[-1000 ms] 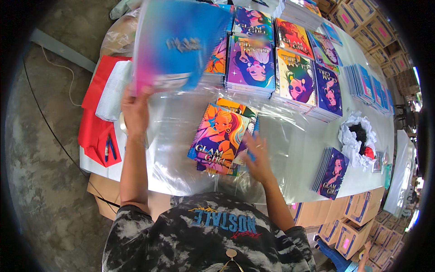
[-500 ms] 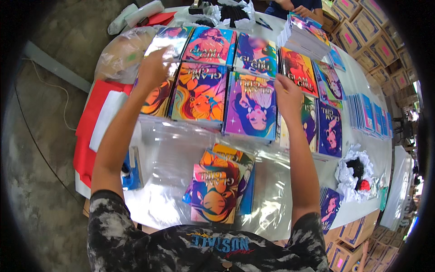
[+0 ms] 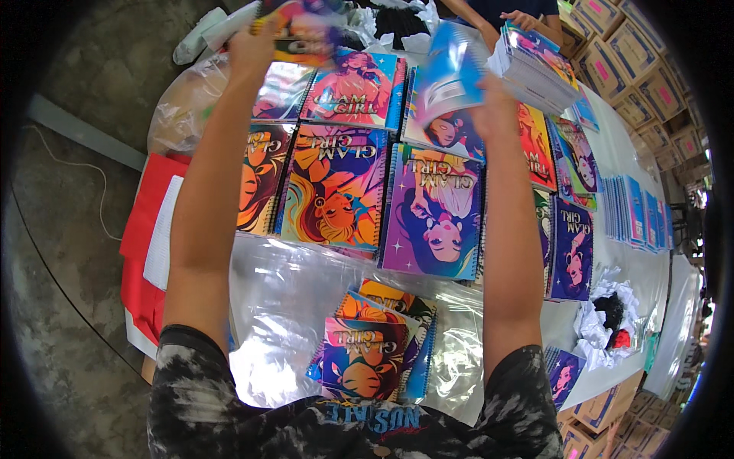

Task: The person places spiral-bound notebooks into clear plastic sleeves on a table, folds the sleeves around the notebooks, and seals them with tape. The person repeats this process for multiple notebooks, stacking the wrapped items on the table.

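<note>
My left hand (image 3: 252,50) is raised at the far left and grips a blurred, dark multicoloured spiral notebook (image 3: 304,32). At the far middle, my right hand (image 3: 497,111) is closed on the edge of a spiral notebook (image 3: 451,69) whose blue side shows, smeared by motion. It hangs over a stack topped by a cover with a face (image 3: 451,131). Two rows of stacked spiral notebooks lie below my hands, among them a pink one (image 3: 352,88), an orange and purple one (image 3: 332,183) and a purple one (image 3: 434,206). Nearer me rests a loose fanned pile of notebooks (image 3: 363,356).
Clear plastic sheeting (image 3: 283,306) covers the table in front of me. Red sheets (image 3: 145,229) lie at the left edge. Tall notebook stacks (image 3: 535,73) stand far right, near another person's hand (image 3: 520,19). Crumpled white paper (image 3: 589,321) sits at right. Cardboard boxes (image 3: 634,92) are piled beyond.
Both hands have lifted and moved farther away, each now carrying a notebook off the stacks. The view has shifted, so the rows appear lower and larger.
</note>
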